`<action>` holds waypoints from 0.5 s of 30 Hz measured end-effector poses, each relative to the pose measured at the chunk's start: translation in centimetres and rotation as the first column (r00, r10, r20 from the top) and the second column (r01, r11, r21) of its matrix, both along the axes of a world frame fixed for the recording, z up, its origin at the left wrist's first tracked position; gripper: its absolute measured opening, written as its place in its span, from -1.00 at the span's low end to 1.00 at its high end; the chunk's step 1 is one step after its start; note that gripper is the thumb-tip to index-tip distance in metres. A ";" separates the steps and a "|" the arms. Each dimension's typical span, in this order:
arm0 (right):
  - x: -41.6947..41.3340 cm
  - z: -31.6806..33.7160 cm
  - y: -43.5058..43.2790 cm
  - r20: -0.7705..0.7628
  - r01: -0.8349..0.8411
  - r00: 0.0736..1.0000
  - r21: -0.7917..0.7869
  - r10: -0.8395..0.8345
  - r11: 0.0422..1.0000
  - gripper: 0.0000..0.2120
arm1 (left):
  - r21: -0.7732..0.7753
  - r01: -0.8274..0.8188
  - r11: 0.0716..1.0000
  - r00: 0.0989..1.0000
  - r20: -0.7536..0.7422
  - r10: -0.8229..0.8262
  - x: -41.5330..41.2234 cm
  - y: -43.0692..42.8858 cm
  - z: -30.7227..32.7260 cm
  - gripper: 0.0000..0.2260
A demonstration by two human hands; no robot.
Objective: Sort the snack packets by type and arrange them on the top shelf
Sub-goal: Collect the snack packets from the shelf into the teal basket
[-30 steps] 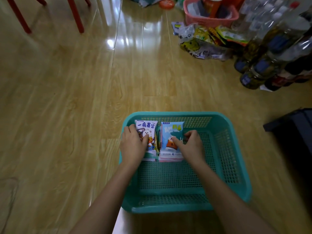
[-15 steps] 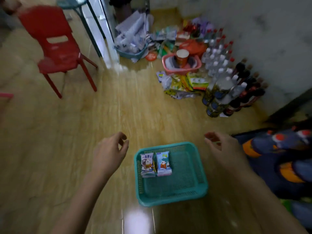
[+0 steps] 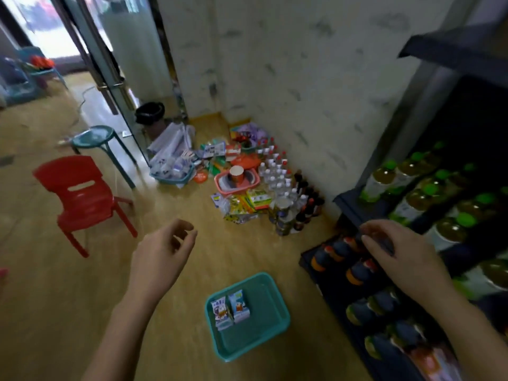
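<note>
A second ago both hands were down in the teal basket [image 3: 285,318], pressing two snack packets together in its far left corner; now they have let go and come up as the person rises from the floor. The left hand [image 3: 162,251] hangs over bare floorboards, its grip released, fingers loosely bent around nothing. The right hand [image 3: 395,254] is out in front of the shelf unit [image 3: 347,202], fingers also slackly curled; it looks empty, though the blur makes that hard to swear to. The two packets, the purple-and-white packet [image 3: 221,312] and the blue packet [image 3: 239,306], lie side by side and touching where they were squared up, in the basket on the floor between the hands. So the gathering of these two types seems done, but nothing has reached the top shelf [image 3: 439,48], which sits high at the right, well apart from the basket. More loose snack packets [image 3: 242,204] lie heaped by the wall beside the standing bottles [image 3: 277,171], so I'd guess the sorting itself is only partly through.
</note>
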State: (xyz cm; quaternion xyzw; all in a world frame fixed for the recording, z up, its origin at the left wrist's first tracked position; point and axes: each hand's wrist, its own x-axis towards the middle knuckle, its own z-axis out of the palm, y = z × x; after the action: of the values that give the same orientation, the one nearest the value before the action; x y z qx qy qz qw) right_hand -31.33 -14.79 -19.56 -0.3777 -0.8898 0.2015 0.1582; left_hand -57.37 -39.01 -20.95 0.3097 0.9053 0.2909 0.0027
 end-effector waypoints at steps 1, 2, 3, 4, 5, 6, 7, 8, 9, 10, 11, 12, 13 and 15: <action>1.7 0.9 -1.1 -0.001 0.034 0.999 0.018 -0.034 0.999 -0.81 | 0.023 0.025 0.999 1.000 -0.019 -0.024 0.9 -0.3 0.9 -0.90; 3.4 1.6 -2.1 -0.007 0.070 0.998 0.034 -0.070 0.997 -0.80 | 0.039 0.056 0.998 0.998 -0.041 -0.055 1.8 -0.4 1.8 -0.91; 5.1 2.2 -3.3 -0.011 0.111 0.994 0.043 -0.111 0.993 -0.79 | 0.048 0.095 0.994 0.994 -0.059 -0.092 2.7 -0.6 2.5 -0.92; 6.7 2.7 -4.5 -0.010 0.154 0.988 0.045 -0.154 0.987 -0.79 | 0.053 0.138 0.989 0.988 -0.075 -0.134 3.5 -0.6 3.2 -0.94; 8.3 3.1 -5.8 -0.010 0.194 0.981 0.038 -0.194 0.980 -0.79 | 0.052 0.182 0.982 0.980 -0.091 -0.176 4.4 -0.7 3.9 -0.96; 9.9 3.5 -7.1 -0.015 0.233 0.972 0.032 -0.233 0.972 -0.79 | 0.048 0.224 0.973 0.970 -0.106 -0.218 5.1 -0.6 4.6 -0.97; 11.5 3.8 -8.2 -0.025 0.271 0.962 0.035 -0.270 0.962 -0.79 | 0.045 0.267 0.963 0.958 -0.121 -0.260 5.8 -0.4 5.3 -0.97; 13.1 4.1 -9.2 -0.035 0.309 0.951 0.042 -0.308 0.950 -0.78 | 0.042 0.316 0.948 0.941 -0.136 -0.308 6.5 -0.1 5.9 -0.96; 14.9 4.5 -10.1 -0.039 0.349 0.937 0.050 -0.347 0.936 -0.77 | 0.040 0.369 0.929 0.920 -0.155 -0.359 7.2 0.4 6.4 -0.95; 16.6 5.0 -10.9 -0.041 0.386 0.922 0.064 -0.384 0.920 -0.77 | 0.041 0.419 0.907 0.896 -0.178 -0.406 8.1 1.0 7.0 -0.93; 18.3 5.5 -11.6 -0.043 0.425 0.905 0.078 -0.423 0.902 -0.76 | 0.042 0.463 0.885 0.871 -0.205 -0.446 9.0 1.7 7.6 -0.93; 20.0 6.0 -12.4 -0.046 0.468 0.884 0.089 -0.466 0.879 -0.76 | 0.045 0.505 0.862 0.845 -0.230 -0.483 10.1 2.6 8.2 -0.93; 21.7 6.6 -13.2 -0.056 0.512 0.859 0.099 -0.509 0.853 -0.77 | 0.050 0.546 0.836 0.817 -0.250 -0.519 11.3 3.5 8.8 -0.94; 25.1 7.6 -14.9 -0.086 0.595 0.803 0.131 -0.589 0.793 -0.77 | 0.048 0.623 0.781 0.762 -0.263 -0.591 14.2 5.4 10.1 -0.94</action>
State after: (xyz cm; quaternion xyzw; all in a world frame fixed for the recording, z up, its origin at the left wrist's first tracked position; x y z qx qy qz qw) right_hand -6.27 -29.69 -11.92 -0.6199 -0.7361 0.0812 0.2594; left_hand -43.21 -33.61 -10.87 0.6177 0.7282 0.2953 -0.0303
